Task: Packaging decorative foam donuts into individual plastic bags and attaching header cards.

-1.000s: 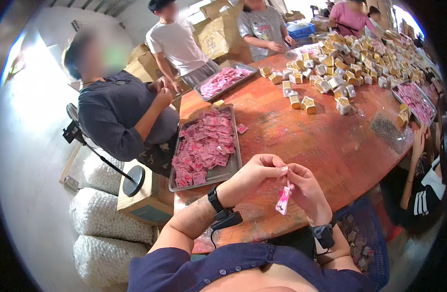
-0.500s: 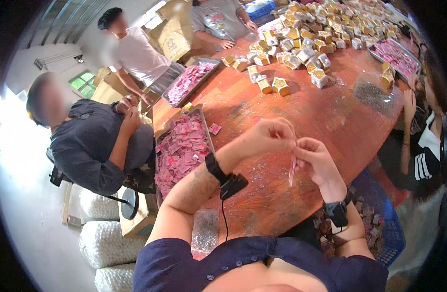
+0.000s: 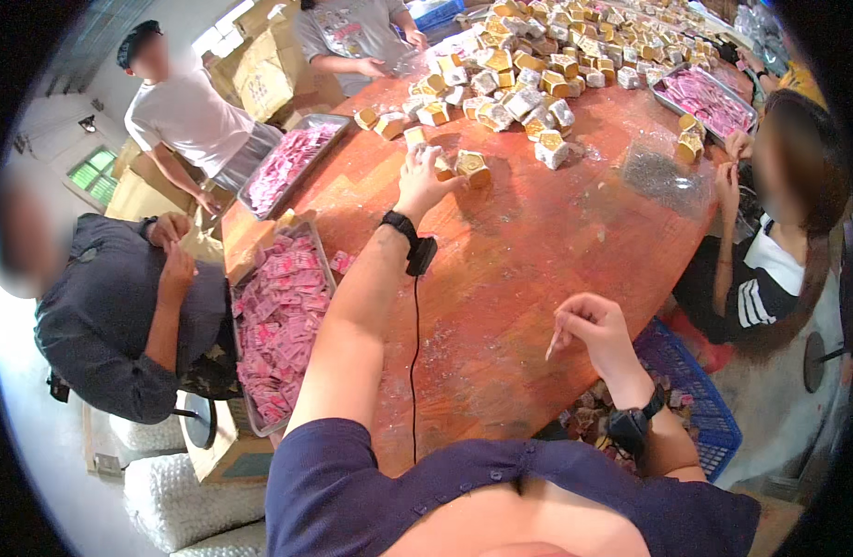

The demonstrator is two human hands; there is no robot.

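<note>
My left hand (image 3: 425,186) reaches out over the table, its fingers spread around a small gold-and-white faceted box (image 3: 443,169). Whether it grips the box cannot be made out. A second such box (image 3: 473,168) sits just right of my thumb, and another (image 3: 415,136) lies beyond the fingertips. Closer to my body, my right hand (image 3: 595,336) is closed in a pinch on a thin, pale strip-like packet (image 3: 551,347), seen nearly edge-on, above the tabletop.
A heap of gold-and-white boxes (image 3: 529,79) covers the far table (image 3: 501,278). Trays of pink packets stand left (image 3: 328,269), far left (image 3: 338,135) and right (image 3: 753,116). A blue basket (image 3: 714,408) sits below the near right edge. Several people work around the table.
My left hand has left my right hand and stretched forward to the boxes. My right hand keeps the thin packet. The view has shifted, so the surroundings appear farther left.
</note>
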